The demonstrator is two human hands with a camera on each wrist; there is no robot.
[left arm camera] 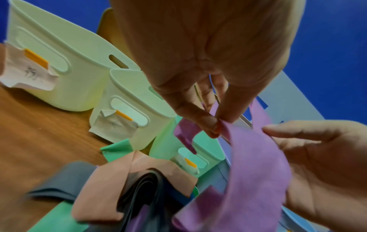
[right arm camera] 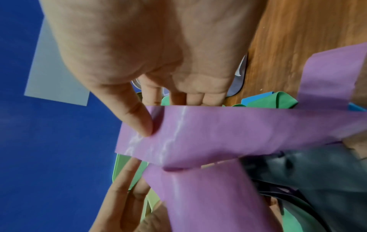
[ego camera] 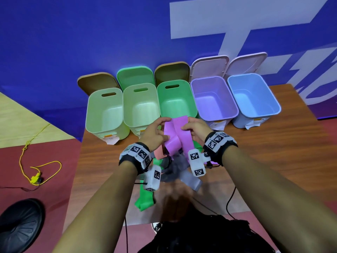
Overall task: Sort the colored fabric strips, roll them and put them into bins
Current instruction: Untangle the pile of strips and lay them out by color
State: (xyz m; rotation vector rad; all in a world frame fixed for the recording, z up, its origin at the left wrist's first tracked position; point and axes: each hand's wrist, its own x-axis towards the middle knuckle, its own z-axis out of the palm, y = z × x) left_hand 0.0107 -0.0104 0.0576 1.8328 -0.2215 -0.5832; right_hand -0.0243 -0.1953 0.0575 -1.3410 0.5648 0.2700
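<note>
Both hands hold a purple strip [ego camera: 176,132] up above the pile, in front of the bins. My left hand [ego camera: 156,132] pinches its upper left edge between thumb and fingers [left arm camera: 208,124]. My right hand [ego camera: 195,130] grips the upper right end, thumb [right arm camera: 139,119] pressed on the purple strip [right arm camera: 218,133]. The band folds over and hangs down into a heap of strips: peach [left arm camera: 111,185], dark grey [left arm camera: 65,183], green [ego camera: 145,199] and pale grey [ego camera: 191,181].
Five open bins stand in a row at the table's far edge: two pale green [ego camera: 91,115] [ego camera: 127,114], one mint green [ego camera: 193,99], one lilac [ego camera: 235,110], one light blue [ego camera: 275,106]. Paper labels hang on their fronts. A blue wall rises behind. Yellow cord [ego camera: 45,165] lies on the floor at left.
</note>
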